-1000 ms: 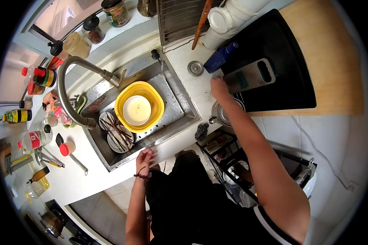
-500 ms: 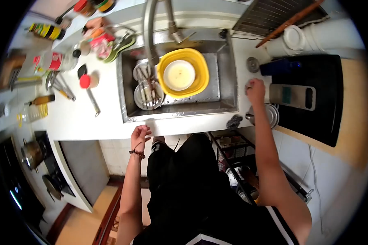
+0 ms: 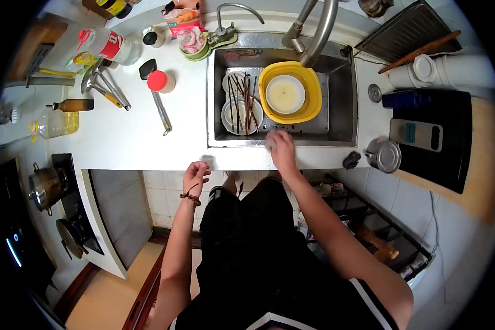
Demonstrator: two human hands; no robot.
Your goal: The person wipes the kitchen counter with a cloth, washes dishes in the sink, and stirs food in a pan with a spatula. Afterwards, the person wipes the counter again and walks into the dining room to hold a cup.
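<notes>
My right hand (image 3: 281, 147) is over the front rim of the steel sink (image 3: 335, 140), closed round a small pale thing I cannot make out. My left hand (image 3: 195, 175) is at the counter's front edge, its fingers loosely curled and apart, holding nothing. In the sink a yellow basin (image 3: 316, 102) holds a white bowl (image 3: 285, 94) with cloudy liquid. Left of the basin, chopsticks (image 3: 247, 104) lie across white dishes (image 3: 230, 118).
The faucet (image 3: 324, 33) arches over the sink's back. A red-lidded jar (image 3: 157, 81), ladles (image 3: 107, 82) and bottles stand left. At right are a metal pot (image 3: 385, 155), a dark scrubber (image 3: 351, 160), a blue bottle (image 3: 407, 99) and a grater-like board (image 3: 416, 135).
My right hand has moved left from the counter beside the blue bottle to the sink's front rim, with the small thing in it. My left hand remains by the counter edge. The view has shifted.
</notes>
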